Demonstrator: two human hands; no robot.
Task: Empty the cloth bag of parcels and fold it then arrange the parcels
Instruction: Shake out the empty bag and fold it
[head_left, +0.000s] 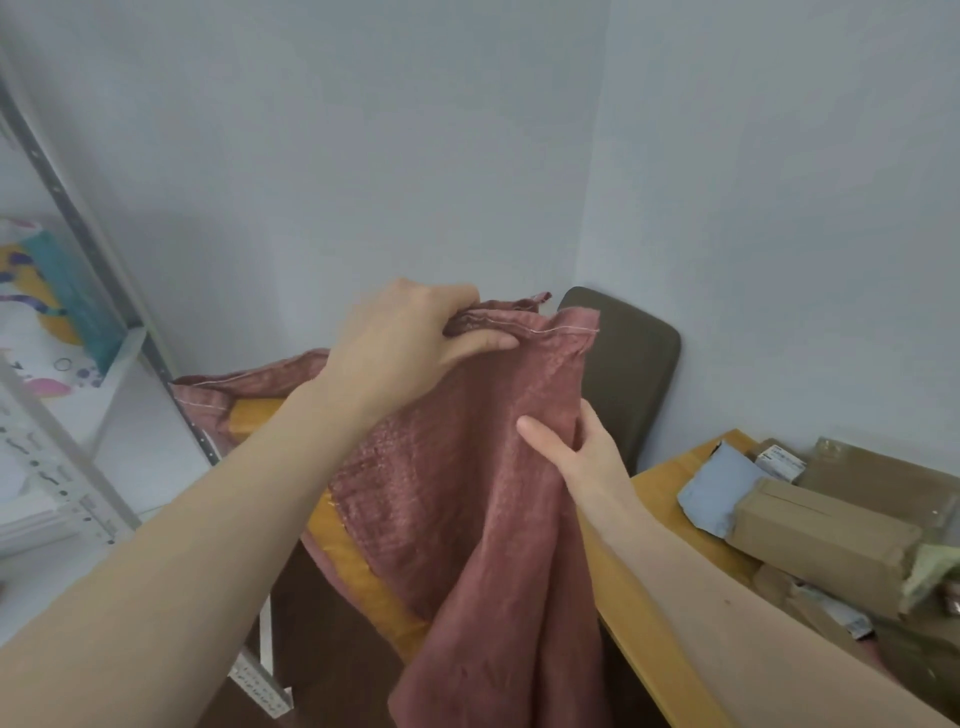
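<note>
Head view: cloth bag (467, 493) hanging lengthwise.

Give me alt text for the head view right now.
Both hands hold up a reddish cloth bag: the left hand grips its stitched top edge, the right hand pinches it lower down. Parcels lie piled on the wooden table at right.

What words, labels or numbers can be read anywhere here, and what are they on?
No text can be read for certain.
White label on a parcel at the back of the table: printed lines, too small and blurred.
Label on a lower parcel: blurred.
Metal shelf post: small markings, unreadable.
Cloth bag, held by the left hand and right hand: no print.
</note>
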